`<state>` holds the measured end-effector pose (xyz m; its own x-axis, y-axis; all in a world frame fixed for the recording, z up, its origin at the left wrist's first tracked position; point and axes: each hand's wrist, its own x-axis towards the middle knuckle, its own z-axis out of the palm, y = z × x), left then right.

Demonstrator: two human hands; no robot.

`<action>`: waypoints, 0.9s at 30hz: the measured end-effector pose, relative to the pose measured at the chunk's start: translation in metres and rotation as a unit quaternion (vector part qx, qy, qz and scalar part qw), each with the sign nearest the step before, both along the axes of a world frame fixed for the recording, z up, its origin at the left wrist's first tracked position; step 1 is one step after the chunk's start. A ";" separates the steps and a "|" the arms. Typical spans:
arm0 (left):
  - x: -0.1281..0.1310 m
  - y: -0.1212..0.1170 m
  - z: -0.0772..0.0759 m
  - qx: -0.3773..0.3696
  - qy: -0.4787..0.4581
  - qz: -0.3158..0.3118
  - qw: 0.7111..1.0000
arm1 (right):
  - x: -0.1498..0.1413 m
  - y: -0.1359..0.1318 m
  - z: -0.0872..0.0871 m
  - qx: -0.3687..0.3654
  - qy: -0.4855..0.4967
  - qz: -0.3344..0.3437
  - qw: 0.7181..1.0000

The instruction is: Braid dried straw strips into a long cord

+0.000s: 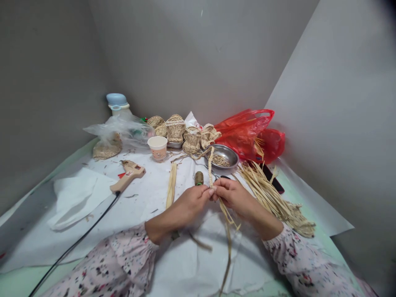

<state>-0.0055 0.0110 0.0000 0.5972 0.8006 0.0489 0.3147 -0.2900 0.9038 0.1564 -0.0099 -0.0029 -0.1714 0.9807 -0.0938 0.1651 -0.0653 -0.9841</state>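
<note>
My left hand [196, 201] and my right hand [234, 195] meet near the middle of the table, fingers pinched together on a pale straw braid [210, 167]. The braided length runs away from me toward a steel bowl [227, 156]. Loose straw ends [229, 235] hang from my fingers toward the table's near side. Just beyond my left fingers stands a spool of dark thread [199, 178]. Flat straw strips [171, 185] lie to the left of it. Right of my right hand is a large bundle of dry straw [272, 194].
A glue gun [130, 175] with a black cord lies on the left, near crumpled white paper [80, 196]. At the back are a paper cup [158, 149], several woven straw pieces [175, 128], a clear plastic bag [123, 130], a blue-lidded bottle [116, 101] and red plastic bags [244, 130].
</note>
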 end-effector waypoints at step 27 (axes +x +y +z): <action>0.007 -0.010 -0.015 -0.345 -0.214 0.085 0.910 | -0.044 -0.051 -0.002 0.273 -0.620 -0.061 0.733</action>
<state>0.0010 0.0010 -0.0146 0.5063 0.8079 -0.3016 -0.1209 0.4128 0.9028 0.1123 -0.0608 -0.0048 -0.1948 0.9311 0.3085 0.9804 0.1941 0.0332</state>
